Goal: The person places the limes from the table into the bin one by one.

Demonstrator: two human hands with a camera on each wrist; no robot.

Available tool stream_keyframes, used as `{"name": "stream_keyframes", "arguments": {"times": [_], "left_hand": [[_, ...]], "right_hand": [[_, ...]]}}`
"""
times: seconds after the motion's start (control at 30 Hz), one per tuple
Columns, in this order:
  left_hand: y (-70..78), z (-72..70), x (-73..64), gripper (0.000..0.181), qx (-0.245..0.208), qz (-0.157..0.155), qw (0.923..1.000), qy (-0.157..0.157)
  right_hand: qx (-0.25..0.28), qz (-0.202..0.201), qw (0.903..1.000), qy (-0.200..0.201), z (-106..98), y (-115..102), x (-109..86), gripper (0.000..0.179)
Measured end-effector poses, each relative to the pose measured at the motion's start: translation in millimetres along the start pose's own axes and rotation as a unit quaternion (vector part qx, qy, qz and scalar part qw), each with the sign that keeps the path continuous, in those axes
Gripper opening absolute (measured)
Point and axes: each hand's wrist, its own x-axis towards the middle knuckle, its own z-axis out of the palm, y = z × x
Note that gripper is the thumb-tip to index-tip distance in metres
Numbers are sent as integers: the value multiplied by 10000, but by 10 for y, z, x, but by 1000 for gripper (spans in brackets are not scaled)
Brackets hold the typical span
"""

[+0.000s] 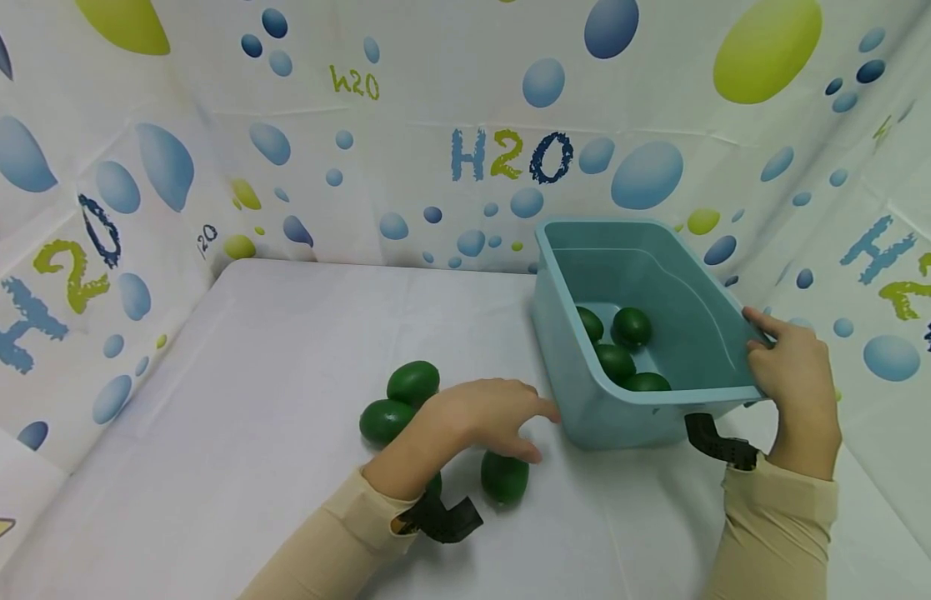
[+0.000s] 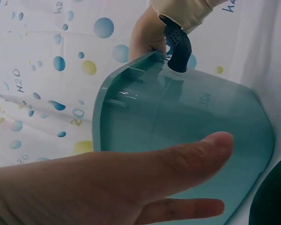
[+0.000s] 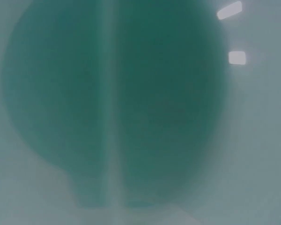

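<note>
FOUR IN, FOUR OUT

With nothing in it, my left grip (image 1: 482, 414) hangs over the counter (image 1: 270, 367), fingers relaxed and thumb apart, pointing at the wall of the blue-green bin (image 1: 630, 427); whether a fingertip meets that wall, I cannot tell. My right grip (image 1: 797, 358) is curled over the bin's rim, close to its near right corner.

By their smooth, shiny skins I judge the fruits firm and fairly light, hardly fragile but apt to roll or slip; the surest hold would be around the fat middle, thumb opposite fingers. The bin seems stiff plastic, best held by its lip.

The nearest green fruit (image 1: 505, 479) lies on the counter on my side of the left grip, partly covered by the thumb, contact unclear. A pair of green fruits (image 1: 412, 383) rests left of that grip, and another fruit (image 1: 435, 485) is mostly hidden by my left wrist. Four more fruits (image 1: 632, 327) show inside the bin, between my two grips.
</note>
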Motion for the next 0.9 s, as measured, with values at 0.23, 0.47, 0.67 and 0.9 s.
{"name": "stream_keyframes", "arguments": {"times": [0.23, 0.47, 0.67, 0.9], "left_hand": [[42, 71, -3, 52, 185, -281, 9984, -448], [18, 101, -25, 50, 172, -745, 9941, -775], [-12, 107, -34, 51, 127, -831, 9923, -913], [-9, 119, -8, 50, 67, -629, 9926, -1034]], "right_hand": [[-38, -36, 10000, -4, 3, -6, -10, 54], [-70, -52, 10000, 10, -5, -7, -11, 55], [-59, -80, 10000, 11, -5, -4, -8, 55], [-40, -28, 10000, 1, -12, 0, -10, 54]]}}
